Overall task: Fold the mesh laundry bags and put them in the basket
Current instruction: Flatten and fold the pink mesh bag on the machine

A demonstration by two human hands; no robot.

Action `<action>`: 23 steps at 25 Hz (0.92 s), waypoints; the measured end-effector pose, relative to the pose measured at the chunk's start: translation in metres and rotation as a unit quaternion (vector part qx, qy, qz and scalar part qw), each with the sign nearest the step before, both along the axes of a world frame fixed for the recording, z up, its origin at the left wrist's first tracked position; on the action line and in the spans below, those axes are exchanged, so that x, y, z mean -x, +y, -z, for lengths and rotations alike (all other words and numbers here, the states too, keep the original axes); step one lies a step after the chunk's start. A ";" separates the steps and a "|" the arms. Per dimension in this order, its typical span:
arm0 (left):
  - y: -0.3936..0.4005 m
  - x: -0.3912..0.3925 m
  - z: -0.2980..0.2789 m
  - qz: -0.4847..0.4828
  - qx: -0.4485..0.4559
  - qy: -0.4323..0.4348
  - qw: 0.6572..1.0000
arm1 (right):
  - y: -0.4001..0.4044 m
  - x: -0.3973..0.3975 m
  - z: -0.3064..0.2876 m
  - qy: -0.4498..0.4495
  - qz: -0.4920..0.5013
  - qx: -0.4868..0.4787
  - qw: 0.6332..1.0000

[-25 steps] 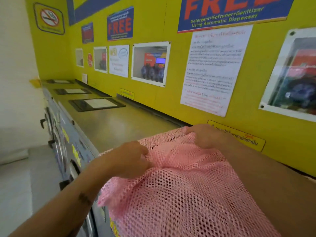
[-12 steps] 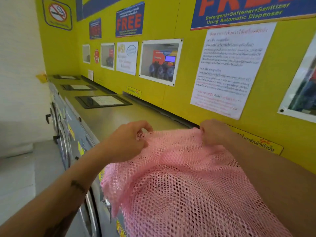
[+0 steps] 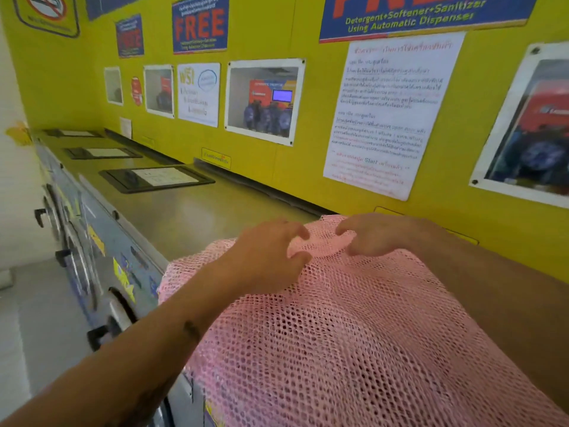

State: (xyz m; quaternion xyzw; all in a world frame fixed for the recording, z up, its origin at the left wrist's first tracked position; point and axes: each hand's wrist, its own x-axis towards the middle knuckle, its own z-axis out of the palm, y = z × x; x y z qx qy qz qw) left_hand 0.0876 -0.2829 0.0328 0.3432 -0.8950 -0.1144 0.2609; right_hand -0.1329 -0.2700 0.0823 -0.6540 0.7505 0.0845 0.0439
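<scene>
A pink mesh laundry bag [image 3: 354, 328] lies spread over the top of the washing machines, and its near part hangs over the front edge toward me. My left hand [image 3: 268, 257] rests on the bag's far edge with fingers curled and apart, pinching nothing. My right hand [image 3: 369, 237] sits just to its right on the same edge, fingers also spread, close to the yellow wall. The two hands are a short gap apart. No basket is in view.
The machine top [image 3: 191, 211] runs away to the left, with black-framed lids [image 3: 157, 178] set into it. The yellow wall [image 3: 292, 167] with posters stands close behind the bag. Washer doors and handles [image 3: 98, 334] line the front, with the floor at lower left.
Both hands held the bag's far edge wide apart. They have since come together at the middle of that edge and their fingers have loosened from the mesh.
</scene>
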 end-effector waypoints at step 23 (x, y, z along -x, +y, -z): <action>0.208 0.126 -0.038 0.395 -0.048 -0.223 0.890 | 0.359 0.117 0.002 0.005 0.215 0.058 0.975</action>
